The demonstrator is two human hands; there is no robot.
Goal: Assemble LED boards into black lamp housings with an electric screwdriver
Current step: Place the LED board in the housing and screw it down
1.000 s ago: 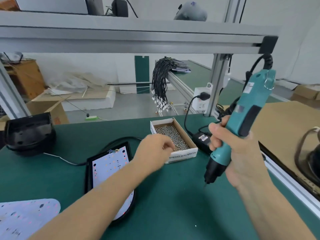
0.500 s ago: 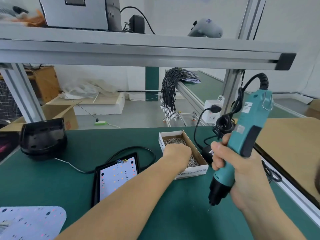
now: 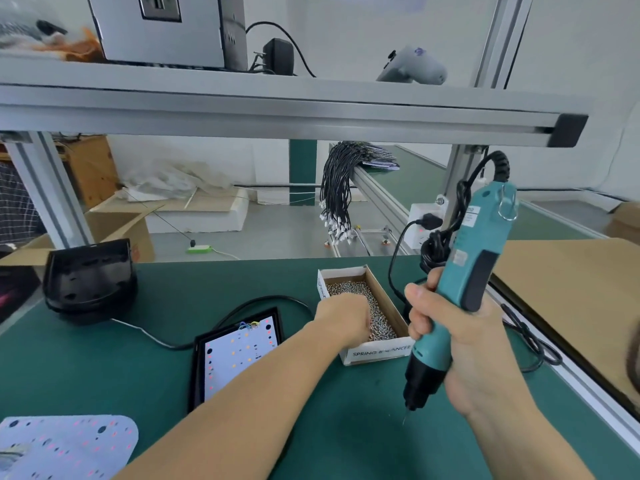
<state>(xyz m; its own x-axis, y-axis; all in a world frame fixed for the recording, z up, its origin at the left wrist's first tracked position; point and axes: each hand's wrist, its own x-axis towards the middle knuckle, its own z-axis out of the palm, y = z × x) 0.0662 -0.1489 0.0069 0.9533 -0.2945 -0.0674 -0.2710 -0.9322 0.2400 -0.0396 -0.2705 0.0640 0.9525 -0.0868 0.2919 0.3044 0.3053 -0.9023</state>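
A green mat covers the desk (image 3: 104, 358), framed by aluminium posts and a crossbeam (image 3: 277, 112) that carries a shelf with a grey metal box (image 3: 162, 29) and a power adapter (image 3: 278, 57). The right hand (image 3: 460, 344) grips a teal electric screwdriver (image 3: 464, 282), tilted with its bit just above the mat. The left hand (image 3: 343, 318) reaches into a cardboard box of screws (image 3: 377, 317); its fingers are hidden, so I cannot tell whether they hold anything. Left of the box lies a black lamp housing (image 3: 199, 372) with a white LED board (image 3: 239, 355) seated in it. Another LED board (image 3: 65, 448) lies at the near left corner, and a second housing (image 3: 90, 278) stands at the far left. Behind the desk hangs a bundle of black cables (image 3: 337, 192) beside a conveyor, with cardboard boxes (image 3: 117, 226) on the grey floor
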